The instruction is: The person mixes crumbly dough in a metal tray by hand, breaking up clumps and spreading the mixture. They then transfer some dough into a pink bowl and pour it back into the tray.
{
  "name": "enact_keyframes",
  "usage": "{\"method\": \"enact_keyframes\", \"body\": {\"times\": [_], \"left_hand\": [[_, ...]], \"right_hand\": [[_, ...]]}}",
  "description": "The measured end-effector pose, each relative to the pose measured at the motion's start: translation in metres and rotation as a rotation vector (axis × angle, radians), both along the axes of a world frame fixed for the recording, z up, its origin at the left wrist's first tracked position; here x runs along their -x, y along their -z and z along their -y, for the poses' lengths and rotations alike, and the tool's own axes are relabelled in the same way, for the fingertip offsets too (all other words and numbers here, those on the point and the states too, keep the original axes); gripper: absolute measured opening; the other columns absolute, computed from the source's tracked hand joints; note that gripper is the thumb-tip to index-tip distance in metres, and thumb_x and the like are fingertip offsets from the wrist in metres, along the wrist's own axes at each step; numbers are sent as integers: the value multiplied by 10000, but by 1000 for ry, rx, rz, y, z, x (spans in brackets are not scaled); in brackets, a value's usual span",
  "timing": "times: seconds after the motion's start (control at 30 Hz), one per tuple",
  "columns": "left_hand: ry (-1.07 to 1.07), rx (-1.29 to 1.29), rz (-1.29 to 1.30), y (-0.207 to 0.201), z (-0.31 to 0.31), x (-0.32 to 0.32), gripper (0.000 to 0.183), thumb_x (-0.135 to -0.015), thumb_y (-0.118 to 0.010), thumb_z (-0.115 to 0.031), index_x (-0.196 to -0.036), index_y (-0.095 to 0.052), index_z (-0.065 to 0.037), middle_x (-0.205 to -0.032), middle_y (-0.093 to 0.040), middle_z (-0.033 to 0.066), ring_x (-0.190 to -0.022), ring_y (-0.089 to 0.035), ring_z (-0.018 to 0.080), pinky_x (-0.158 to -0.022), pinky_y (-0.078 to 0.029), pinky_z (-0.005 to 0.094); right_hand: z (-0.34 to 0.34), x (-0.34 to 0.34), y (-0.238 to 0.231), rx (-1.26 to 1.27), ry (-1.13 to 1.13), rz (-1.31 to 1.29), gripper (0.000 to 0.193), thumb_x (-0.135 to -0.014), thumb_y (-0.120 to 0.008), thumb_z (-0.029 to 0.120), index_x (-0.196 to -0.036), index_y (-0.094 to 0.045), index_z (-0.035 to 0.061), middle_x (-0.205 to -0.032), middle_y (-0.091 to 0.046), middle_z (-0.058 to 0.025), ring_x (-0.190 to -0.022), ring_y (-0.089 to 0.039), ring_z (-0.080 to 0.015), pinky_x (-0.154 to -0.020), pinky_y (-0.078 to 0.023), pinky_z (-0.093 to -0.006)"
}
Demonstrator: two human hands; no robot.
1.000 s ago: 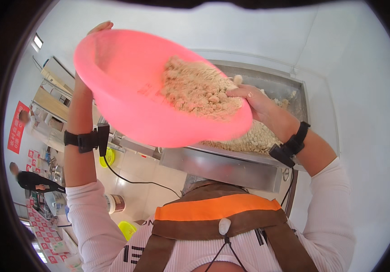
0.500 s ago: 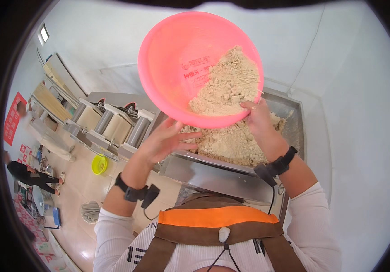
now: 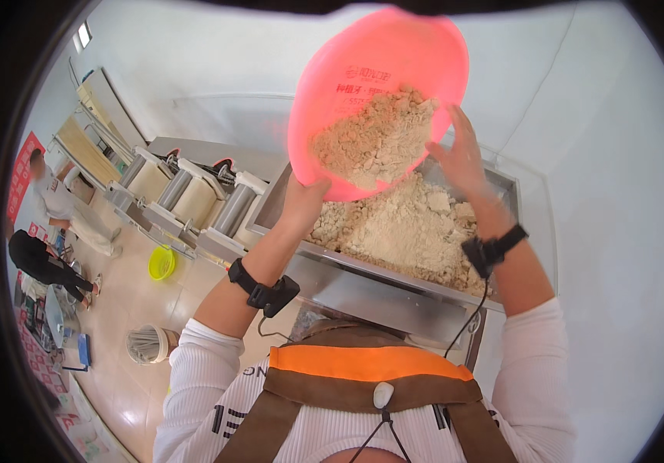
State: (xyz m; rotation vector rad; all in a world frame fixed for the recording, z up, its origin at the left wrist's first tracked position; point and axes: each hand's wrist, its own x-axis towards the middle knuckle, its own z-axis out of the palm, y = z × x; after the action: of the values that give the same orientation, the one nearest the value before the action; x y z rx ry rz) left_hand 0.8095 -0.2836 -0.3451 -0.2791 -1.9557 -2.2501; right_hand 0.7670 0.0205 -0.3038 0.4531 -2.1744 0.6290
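A pink plastic basin (image 3: 394, 54) hangs tilted above a steel trough, its lower lip toward me. Pale crumbly dough (image 3: 378, 131), partly floury, is banked in its lower half. My left hand (image 3: 305, 204) is closed on the basin's lower-left rim, thumb over the edge and other fingers hidden underneath. Beside the right rim, my right hand (image 3: 461, 158) has its fingers and thumb apart; whether the fingertips touch the basin I cannot tell. Below, more crumbly dough (image 3: 409, 231) is heaped in the steel trough (image 3: 508, 197), partly covered by the basin.
Left of the trough stands a machine with several rollers (image 3: 232, 216). On the tiled floor are a yellow-green basin (image 3: 161, 264) and a bucket of grey sticks (image 3: 151, 343). Two people (image 3: 74, 208) stand at the far left. A pale wall (image 3: 610, 231) rises at right.
The basin has shifted right and tipped more steeply, its dough sliding toward the lower rim. My left hand has closed on the rim; my right hand has let go and moved up beside it.
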Motion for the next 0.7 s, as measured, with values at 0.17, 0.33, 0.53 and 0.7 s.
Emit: {"method": "enact_keyframes", "body": {"times": [0.17,0.33,0.53,0.7], "left_hand": [[-23,281,-206,1,-4,2,717,-844,-485,67,-1522,-276,-33,-1201,-618,118,-1056,-592,173,-934,-466,296],[-24,481,-467,-9,-9,-9,865,-826,-466,90,-1597,-128,-110,-1378,-546,176,-1066,-601,231,-948,-459,305],[-37,537,-524,-26,-17,-6,868,-843,-499,76,-1600,-127,-129,-1452,-500,194,-1074,-618,276,-938,-469,322],[-13,536,-557,-34,-23,-1,869,-856,-529,48,-1600,-122,-141,-1442,-502,217,-1097,-625,316,-930,-484,345]], "right_hand": [[-9,45,-32,-176,125,187,658,-895,-702,306,-1439,-446,39,-1434,-491,-180,-1335,-465,-322,-1088,-403,-427],[-13,70,-35,-23,-18,737,645,-867,-664,560,-1256,-637,46,-1219,-664,-145,-1160,-608,-284,-978,-477,-383],[-12,60,-25,24,-141,613,545,-853,-737,459,-1208,-667,52,-1168,-693,-103,-1101,-635,-232,-943,-498,-371],[13,49,-18,386,-435,670,527,-858,-770,302,-1303,-610,68,-1288,-641,-99,-1150,-607,-229,-960,-500,-367]]}}
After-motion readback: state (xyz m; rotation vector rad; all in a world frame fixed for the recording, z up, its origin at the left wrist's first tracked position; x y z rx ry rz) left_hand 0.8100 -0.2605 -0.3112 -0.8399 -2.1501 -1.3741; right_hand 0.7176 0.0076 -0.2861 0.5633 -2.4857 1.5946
